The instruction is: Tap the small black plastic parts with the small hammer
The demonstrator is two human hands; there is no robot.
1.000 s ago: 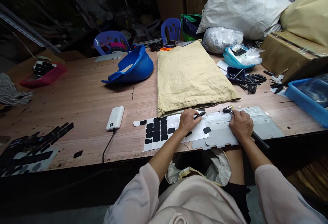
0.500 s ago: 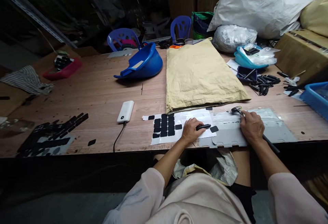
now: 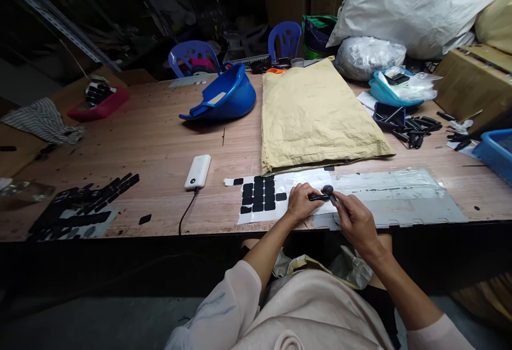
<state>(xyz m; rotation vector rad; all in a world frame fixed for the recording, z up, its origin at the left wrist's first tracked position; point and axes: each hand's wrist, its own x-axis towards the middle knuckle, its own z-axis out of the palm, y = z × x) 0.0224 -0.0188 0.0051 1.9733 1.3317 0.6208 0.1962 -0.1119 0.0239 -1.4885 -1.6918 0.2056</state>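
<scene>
Now both hands meet low over the front of the bench (image 3: 160, 142), close together. The left hand (image 3: 301, 201) comes in on a forearm slanting up and rightward, its wrist fairly straight and its back facing up, with the heel low over a white sheet (image 3: 294, 179). Its fingers are closed around a black stick-like piece (image 3: 318, 197), which lies roughly level and points rightward out of the grasp, above the sheet's right part. The right hand (image 3: 358, 222) reaches up and leftward from the lower right, knuckles raised, fingers curled around the metal neck of a small hammer (image 3: 328, 190). The hammer's head sits at the right end of the black piece; whether the two touch, I cannot tell. The hammer's grip is hidden by the right hand.

Left of the hands, rows of black rounded squares (image 3: 258, 194) lie on the sheet, with single ones apart from the block. A grey panel (image 3: 434, 195) extends rightward along the bench edge from beside the sheet. Just beyond the sheet lies a large tan paper sack (image 3: 320, 120). A white power bank (image 3: 198, 172) with a dark cable (image 3: 186, 212) rests to the left, and more black pieces (image 3: 418, 130) are heaped on the right beyond the panel.
</scene>
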